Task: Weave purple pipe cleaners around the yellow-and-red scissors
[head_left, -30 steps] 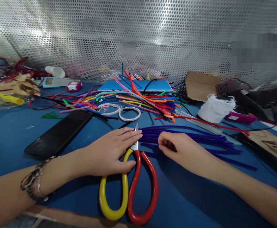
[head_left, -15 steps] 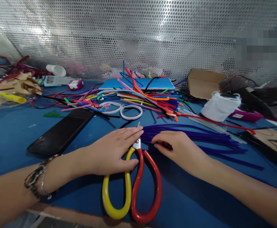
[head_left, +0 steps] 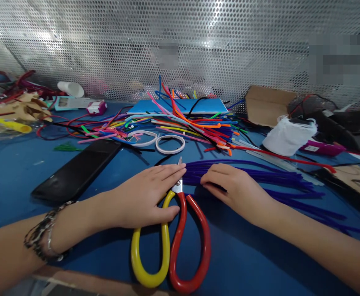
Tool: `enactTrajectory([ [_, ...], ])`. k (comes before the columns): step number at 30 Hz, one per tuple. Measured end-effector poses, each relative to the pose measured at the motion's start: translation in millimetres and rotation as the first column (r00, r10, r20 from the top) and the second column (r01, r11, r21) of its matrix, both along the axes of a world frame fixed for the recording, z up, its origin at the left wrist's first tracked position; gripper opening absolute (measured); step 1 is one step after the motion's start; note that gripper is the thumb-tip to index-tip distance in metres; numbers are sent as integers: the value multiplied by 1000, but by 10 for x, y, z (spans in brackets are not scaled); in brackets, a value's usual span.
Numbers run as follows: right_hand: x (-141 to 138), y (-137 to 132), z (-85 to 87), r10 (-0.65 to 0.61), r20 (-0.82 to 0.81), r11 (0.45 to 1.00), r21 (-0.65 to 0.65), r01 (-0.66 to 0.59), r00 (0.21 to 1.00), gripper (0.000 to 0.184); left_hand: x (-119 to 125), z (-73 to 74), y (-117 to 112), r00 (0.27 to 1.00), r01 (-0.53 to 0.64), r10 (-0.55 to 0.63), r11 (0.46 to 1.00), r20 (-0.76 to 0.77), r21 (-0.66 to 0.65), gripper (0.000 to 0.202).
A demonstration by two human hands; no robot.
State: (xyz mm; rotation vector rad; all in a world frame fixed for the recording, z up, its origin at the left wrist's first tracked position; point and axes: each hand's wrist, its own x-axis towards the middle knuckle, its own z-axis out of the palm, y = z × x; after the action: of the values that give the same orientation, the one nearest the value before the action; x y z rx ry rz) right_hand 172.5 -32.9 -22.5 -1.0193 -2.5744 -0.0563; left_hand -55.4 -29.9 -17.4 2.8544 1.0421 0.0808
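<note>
My left hand (head_left: 143, 195) lies flat on the blue table, fingers stretched out, partly over the blades of a pair of scissors (head_left: 174, 238) with one yellow and one red handle. My right hand (head_left: 232, 187) rests palm down on the near ends of a bundle of dark purple pipe cleaners (head_left: 278, 179) that runs off to the right; its fingers are curled around those ends. A beaded bracelet (head_left: 42, 236) is on my left wrist.
A black phone (head_left: 75, 168) lies left of my hands. Behind are two white rings (head_left: 169, 144), a heap of mixed-colour pipe cleaners (head_left: 186, 125), a blue sheet (head_left: 180, 106), a white wad (head_left: 287, 135), cardboard (head_left: 268, 106) and a perforated metal wall.
My right hand moved slightly left and forward onto the purple pipe cleaner ends, its fingers closing over them. My left hand stayed on the scissors.
</note>
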Motion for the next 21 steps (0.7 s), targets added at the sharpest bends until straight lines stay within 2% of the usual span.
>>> enactTrajectory([
  [8, -86, 34, -25, 12, 32, 1000, 16, -13, 999, 17, 5, 5, 17, 1000, 11, -11, 1000, 3, -17, 67],
  [14, -76, -94, 70, 21, -111, 1000, 24, -18, 994, 15, -7, 3, 1, 1000, 8, -8, 1000, -10, -8, 67],
  [17, -114, -150, 61, 67, -49, 997, -27, -68, 997, 14, -9, 5, -2, 1000, 8, -8, 1000, -5, -15, 67],
  [21, -176, -146, -6, 56, 3, 997, -61, -56, 998, 13, -1, 10, 6, 1000, 0, 0, 1000, 10, -28, 67],
])
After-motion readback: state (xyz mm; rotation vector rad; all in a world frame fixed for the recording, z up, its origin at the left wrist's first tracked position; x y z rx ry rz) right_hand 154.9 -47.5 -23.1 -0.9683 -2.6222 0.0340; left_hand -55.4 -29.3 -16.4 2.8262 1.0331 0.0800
